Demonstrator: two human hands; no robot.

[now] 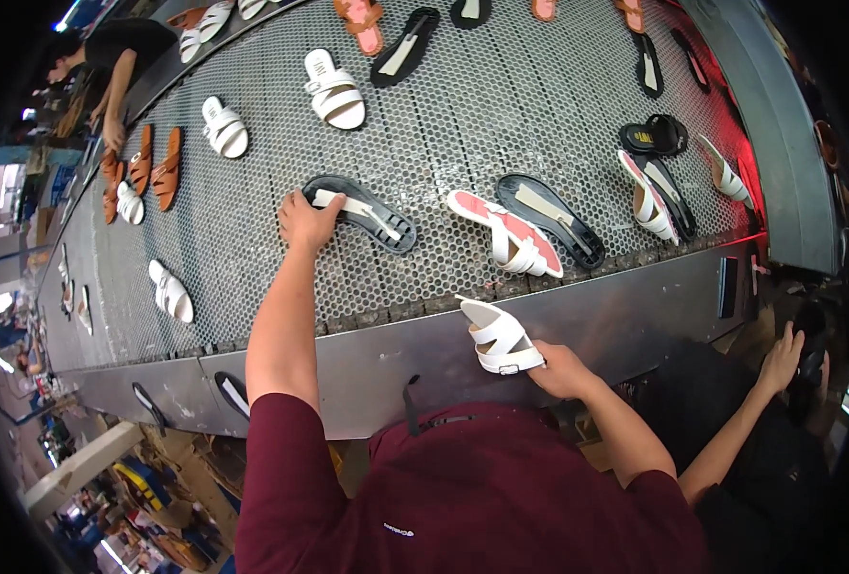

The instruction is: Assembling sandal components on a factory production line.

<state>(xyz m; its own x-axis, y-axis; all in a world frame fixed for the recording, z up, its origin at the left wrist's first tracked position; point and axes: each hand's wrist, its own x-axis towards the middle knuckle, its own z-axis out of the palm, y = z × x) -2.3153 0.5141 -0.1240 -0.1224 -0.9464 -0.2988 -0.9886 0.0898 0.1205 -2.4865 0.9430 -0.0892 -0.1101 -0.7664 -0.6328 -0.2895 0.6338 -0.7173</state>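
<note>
My left hand [308, 222] is closed on the left end of a black shoe sole [386, 230], which lies on the perforated metal conveyor [424, 134] with a pale strip down its middle. Over the near metal edge, my right hand [560, 371] grips a white sandal [499, 337] by one end; it has crossed straps and a small buckle. Between the two, on the conveyor, rests a white-strapped sandal with a pink-red sole face [511, 234]. Beside it is another black sole [551, 220], also with a pale strip.
White sandals [334, 91] and brown sandals [166, 170] are scattered over the conveyor. At the right, a metal housing [745, 124] glows red underneath. A co-worker's hand [781, 359] holds a black item at the right; another person [118, 86] leans in at far left.
</note>
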